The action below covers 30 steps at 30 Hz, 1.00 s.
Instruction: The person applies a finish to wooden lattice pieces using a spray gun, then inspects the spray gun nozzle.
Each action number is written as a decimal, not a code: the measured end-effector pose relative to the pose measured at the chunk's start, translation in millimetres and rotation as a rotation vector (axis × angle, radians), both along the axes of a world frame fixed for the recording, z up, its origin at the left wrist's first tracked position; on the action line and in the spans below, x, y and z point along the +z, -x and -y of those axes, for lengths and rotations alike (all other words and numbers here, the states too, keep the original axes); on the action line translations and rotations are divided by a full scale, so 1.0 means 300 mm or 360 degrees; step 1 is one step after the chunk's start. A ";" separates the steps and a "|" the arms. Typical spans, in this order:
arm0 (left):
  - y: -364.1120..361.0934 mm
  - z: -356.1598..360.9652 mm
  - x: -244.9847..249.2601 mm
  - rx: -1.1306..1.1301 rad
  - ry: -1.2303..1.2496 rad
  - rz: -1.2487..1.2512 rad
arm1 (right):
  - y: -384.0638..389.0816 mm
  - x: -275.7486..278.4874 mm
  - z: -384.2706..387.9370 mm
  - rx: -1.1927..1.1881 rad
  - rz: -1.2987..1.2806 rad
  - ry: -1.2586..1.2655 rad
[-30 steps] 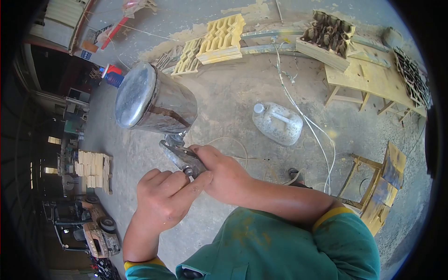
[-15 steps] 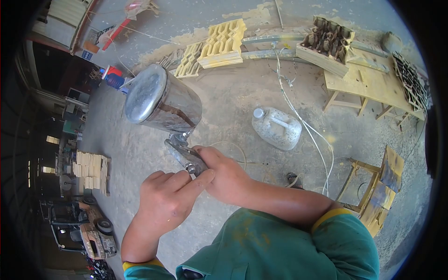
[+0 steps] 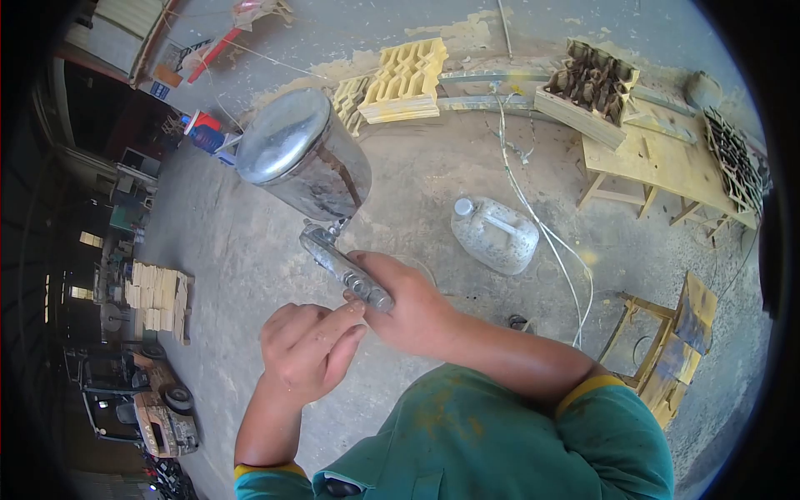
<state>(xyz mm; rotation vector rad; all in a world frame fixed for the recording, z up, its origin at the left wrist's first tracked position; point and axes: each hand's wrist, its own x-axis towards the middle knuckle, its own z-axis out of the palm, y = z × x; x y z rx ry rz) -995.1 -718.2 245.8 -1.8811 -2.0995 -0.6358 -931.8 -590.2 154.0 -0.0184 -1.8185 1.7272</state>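
Observation:
A spray gun (image 3: 337, 265) with a metal body and several round knobs at its back end is held up in front of me. On it sits a large, dented metal paint cup (image 3: 346, 171), tilted, with a shiny rounded end and a dark brown streak down its side. My right hand (image 3: 408, 304) is wrapped round the gun, its palm and fingers hiding the handle. My left hand (image 3: 308, 354) is just behind the knobs, index fingertip right at them. Its thumb stands apart from the index finger, and the other fingers are curled.
A spattered plastic jug (image 3: 493, 237) and pale hoses (image 3: 521, 187) lie on the concrete floor. Patterned yellow blocks (image 3: 404, 79) lean by the wall. A wooden table (image 3: 658, 167) stands right, a wooden frame (image 3: 658, 350) nearer. A forklift (image 3: 158, 408) and stacked boards (image 3: 158, 300) are left.
The spray gun has turned, so its row of knobs now faces me, and the cup has shifted up and right. My left thumb and index finger have drawn back and parted from the knob.

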 end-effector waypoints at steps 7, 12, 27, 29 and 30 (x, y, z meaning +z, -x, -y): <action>-0.036 0.021 -0.457 0.0231 -0.0368 0.2045 | 0.025 0.136 -0.148 0.0541 0.0360 0.0550; -0.102 -0.088 -0.431 -0.0135 -0.0784 0.2453 | 0.040 0.272 -0.131 0.0403 0.0061 0.0568; -0.069 -0.076 -0.385 -0.0859 -0.1045 0.3348 | 0.029 0.269 0.031 0.0022 -0.0161 0.0599; -0.063 -0.066 -0.400 -0.0949 -0.0962 0.3400 | 0.027 0.274 0.049 -0.0014 -0.0128 0.0587; -0.059 -0.061 -0.404 -0.0993 -0.0922 0.3424 | 0.026 0.274 0.056 -0.0029 -0.0122 0.0569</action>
